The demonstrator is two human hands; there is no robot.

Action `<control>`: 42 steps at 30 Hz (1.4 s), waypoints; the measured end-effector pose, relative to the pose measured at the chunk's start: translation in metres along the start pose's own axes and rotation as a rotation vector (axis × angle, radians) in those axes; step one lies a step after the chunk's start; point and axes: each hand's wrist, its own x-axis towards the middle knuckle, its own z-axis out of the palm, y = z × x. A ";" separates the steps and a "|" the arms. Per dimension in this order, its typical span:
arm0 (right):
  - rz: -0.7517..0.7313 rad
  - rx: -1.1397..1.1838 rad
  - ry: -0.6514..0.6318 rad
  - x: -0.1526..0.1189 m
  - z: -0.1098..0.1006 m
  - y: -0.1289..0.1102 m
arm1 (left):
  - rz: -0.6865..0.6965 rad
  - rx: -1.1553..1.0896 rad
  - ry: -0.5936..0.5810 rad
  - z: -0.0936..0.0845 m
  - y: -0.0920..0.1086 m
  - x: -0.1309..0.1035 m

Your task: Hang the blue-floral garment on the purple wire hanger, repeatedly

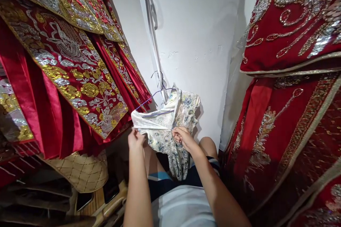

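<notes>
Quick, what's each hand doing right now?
Left hand: closed, holding the floral garment at its edge.
Right hand: closed, pinching it near the middle.

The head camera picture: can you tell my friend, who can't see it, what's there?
A person's left hand and right hand hold a pale floral garment on a purple hanger. Sparkly red clothes hang to the left and right, with a white wall ahead.
</notes>
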 end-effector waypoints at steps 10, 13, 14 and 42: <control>0.349 -0.550 -0.070 -0.040 -0.093 -0.022 | -0.240 -0.073 0.005 0.013 -0.087 -0.064; 0.372 -0.641 -0.018 -0.045 -0.097 -0.023 | -0.205 -0.038 -0.041 0.023 -0.085 -0.077; 0.312 -0.616 0.003 -0.045 -0.090 -0.024 | -0.181 0.001 -0.088 0.027 -0.084 -0.083; -0.274 -0.605 0.183 0.087 -0.040 -0.070 | 0.399 1.640 -0.772 -0.028 0.061 -0.060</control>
